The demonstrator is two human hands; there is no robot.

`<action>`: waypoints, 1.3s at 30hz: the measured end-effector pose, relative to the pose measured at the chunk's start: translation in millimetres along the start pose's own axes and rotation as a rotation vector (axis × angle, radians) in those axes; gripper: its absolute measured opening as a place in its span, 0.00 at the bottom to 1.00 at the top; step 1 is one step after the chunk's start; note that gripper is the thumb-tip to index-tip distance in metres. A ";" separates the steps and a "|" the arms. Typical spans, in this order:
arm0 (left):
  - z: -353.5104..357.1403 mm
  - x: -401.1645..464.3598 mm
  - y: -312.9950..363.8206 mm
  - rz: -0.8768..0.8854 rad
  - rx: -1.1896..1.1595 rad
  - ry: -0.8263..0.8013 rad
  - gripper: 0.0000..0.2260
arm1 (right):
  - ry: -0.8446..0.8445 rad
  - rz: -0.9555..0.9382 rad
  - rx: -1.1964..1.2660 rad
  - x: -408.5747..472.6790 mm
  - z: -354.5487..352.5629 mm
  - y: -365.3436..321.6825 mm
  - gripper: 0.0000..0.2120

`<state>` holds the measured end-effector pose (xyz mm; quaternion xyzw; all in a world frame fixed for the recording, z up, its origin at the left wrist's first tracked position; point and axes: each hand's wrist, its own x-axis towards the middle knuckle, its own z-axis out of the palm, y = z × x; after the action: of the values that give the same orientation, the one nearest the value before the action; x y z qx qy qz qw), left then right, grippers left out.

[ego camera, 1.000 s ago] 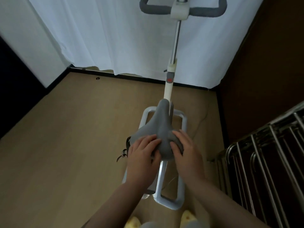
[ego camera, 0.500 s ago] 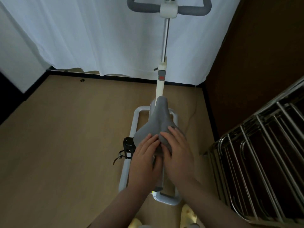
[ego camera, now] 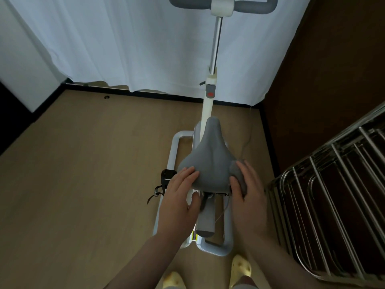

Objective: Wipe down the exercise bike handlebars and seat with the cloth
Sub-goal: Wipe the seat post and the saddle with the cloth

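Observation:
The exercise bike's grey seat [ego camera: 210,155] is in the middle of the view, and its grey handlebars [ego camera: 250,5] sit at the top edge on a white post. My left hand [ego camera: 177,197] rests on the seat's left rear corner, fingers lying flat on top and thumb below the rear edge. My right hand [ego camera: 250,195] is at the seat's right rear side and grips a bunched grey cloth [ego camera: 236,168] between thumb and fingers. The cloth touches the seat's right edge and is mostly hidden under the hand.
The bike's white base frame [ego camera: 173,151] stands on a wooden floor. A metal rack [ego camera: 333,195] stands close on the right. A white curtain [ego camera: 125,38] hangs behind the bike, with a dark wall at right. Yellow slippers [ego camera: 241,268] show at the bottom.
My right hand has slid with the cloth from the seat's rear middle out to its right edge. My left hand has shifted to the left rear corner, so the hands are apart.

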<state>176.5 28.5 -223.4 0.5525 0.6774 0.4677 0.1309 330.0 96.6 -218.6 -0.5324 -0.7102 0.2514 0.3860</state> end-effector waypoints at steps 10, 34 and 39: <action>2.8 -1.5 5.0 0.031 0.063 -0.036 0.21 | 0.207 0.378 0.231 -20.0 16.2 -3.1 0.22; 54.7 26.4 45.7 0.171 0.224 -0.107 0.15 | -0.103 0.522 0.531 28.6 -0.2 35.1 0.17; 67.3 36.8 57.3 0.082 0.272 -0.020 0.12 | -0.276 0.448 0.545 39.8 -19.6 32.4 0.18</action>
<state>246.0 90.7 -201.8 0.5969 0.7100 0.3712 0.0424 358.8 143.3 -221.0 -0.5134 -0.5284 0.5787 0.3498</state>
